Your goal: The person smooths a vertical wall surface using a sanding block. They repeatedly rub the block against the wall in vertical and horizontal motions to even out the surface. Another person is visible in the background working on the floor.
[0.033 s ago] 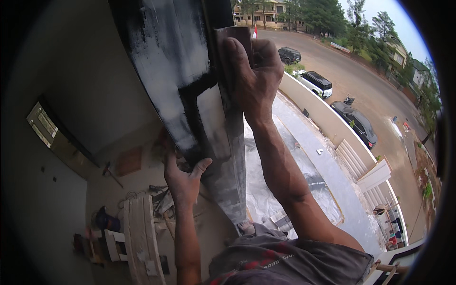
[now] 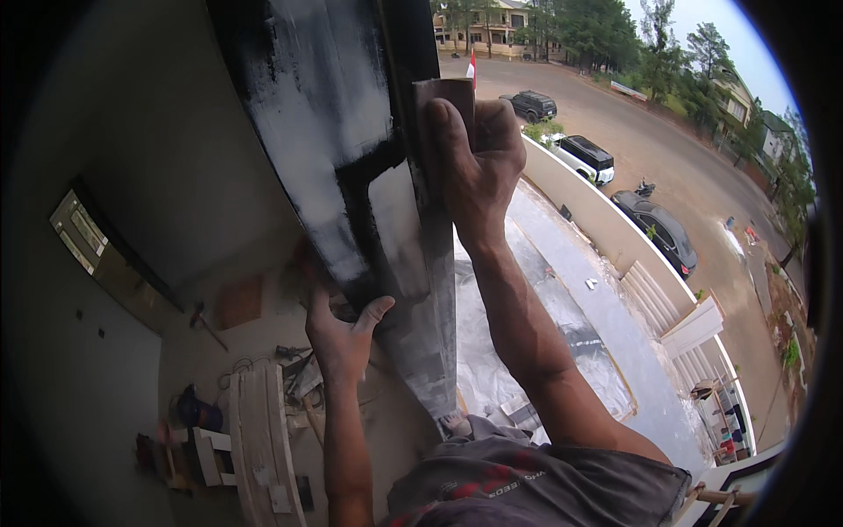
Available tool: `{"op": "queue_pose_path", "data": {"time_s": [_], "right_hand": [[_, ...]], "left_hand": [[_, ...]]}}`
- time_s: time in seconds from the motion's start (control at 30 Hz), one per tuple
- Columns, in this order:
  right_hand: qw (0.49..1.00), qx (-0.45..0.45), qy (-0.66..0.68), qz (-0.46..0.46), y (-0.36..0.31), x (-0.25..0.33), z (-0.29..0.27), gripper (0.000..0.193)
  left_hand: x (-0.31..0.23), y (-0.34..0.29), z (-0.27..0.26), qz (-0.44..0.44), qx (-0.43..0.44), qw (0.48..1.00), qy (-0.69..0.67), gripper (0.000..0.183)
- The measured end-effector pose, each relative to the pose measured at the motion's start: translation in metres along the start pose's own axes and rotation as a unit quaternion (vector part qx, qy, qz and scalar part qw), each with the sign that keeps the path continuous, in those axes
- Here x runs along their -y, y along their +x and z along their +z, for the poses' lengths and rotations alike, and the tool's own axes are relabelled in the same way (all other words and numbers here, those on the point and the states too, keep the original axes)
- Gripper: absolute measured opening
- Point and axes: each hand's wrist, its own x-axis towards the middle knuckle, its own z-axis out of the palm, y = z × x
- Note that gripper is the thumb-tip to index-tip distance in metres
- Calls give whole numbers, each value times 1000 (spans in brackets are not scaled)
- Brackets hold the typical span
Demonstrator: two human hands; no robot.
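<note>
A tall black-painted frame post (image 2: 356, 211), smeared with whitish filler, stands upright in front of me. My right hand (image 2: 479, 158) pinches a brown folded piece of sandpaper (image 2: 446, 90) against the post's right-hand edge, thumb on the near side. Whether a block sits inside the fold cannot be seen. Lower down, my left hand (image 2: 342, 338) grips the post's left edge; its thumb points up along the near face and its fingers are mostly hidden behind.
To the left is a dim room with a wooden plank bench (image 2: 259, 439), a hammer (image 2: 208, 329) and a dark bucket (image 2: 198, 407) on the floor. Right of the post, plastic sheeting (image 2: 518, 325) covers the ground outside, bordered by a low wall (image 2: 606, 228) with parked cars beyond.
My right hand has slid down a little along the post's edge with the sandpaper. My left hand holds nearly the same place.
</note>
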Motion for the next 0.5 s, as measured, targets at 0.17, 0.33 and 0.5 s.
{"op": "queue_pose_path", "data": {"time_s": [0.17,0.33,0.5], "right_hand": [[1000,-1,-10,-8,-69,-37,-37,20],[1000,19,10,-1,-8,-7,-3,27],[996,-41,61,45,-80,-33,-40,25]], "left_hand": [[13,5,7,-29,43,999,12,79],[16,10,-6,-15,52,998,37,76],[10,11,0,27,45,999,11,73]]}}
